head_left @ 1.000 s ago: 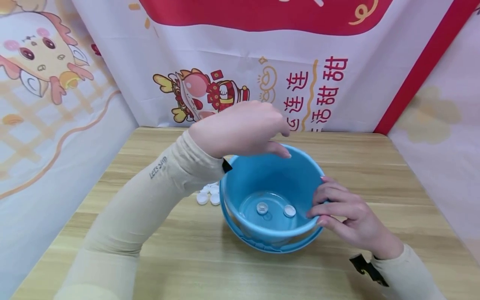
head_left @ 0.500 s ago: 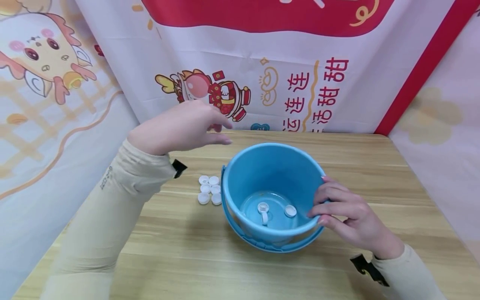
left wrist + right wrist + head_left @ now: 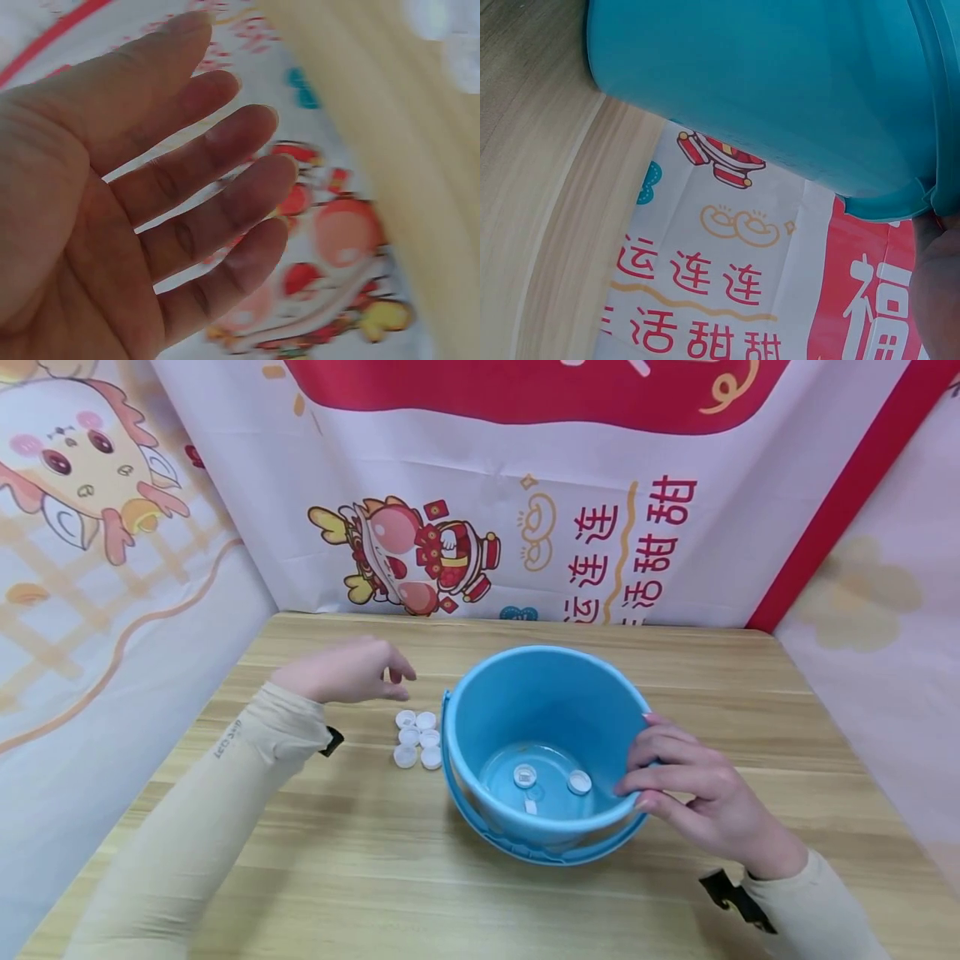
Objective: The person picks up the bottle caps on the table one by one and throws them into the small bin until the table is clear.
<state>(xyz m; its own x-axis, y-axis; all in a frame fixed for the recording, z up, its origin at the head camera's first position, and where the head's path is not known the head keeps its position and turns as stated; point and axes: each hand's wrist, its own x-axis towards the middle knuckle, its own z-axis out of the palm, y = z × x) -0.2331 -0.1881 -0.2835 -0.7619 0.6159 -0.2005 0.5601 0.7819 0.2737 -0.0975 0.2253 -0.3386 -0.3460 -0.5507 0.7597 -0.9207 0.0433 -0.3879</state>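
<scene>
A blue bucket [image 3: 555,693] stands on the table with its handle [image 3: 517,850] hanging down on the near side. My right hand [image 3: 693,785] grips the rim on the right, fingers inside and thumb outside. In the right wrist view the bucket's outer wall [image 3: 772,90] fills the top. Inside the bucket, two round white caps [image 3: 578,782] lie on the bottom, and a third small white piece [image 3: 531,807] shows near the front wall. My left hand [image 3: 348,672] hovers empty left of the bucket, fingers loosely bent, just beyond a cluster of several white caps [image 3: 408,737].
The wooden table [image 3: 360,893] reaches back to a printed white-and-red cloth [image 3: 285,510]. More printed cloth hangs on the left [image 3: 112,635] and right sides. The cap cluster sits close to the bucket's left side.
My left hand has moved left from over the bucket and come down near the cap cluster. A white piece has appeared inside the bucket near the front wall. The right hand stays on the rim.
</scene>
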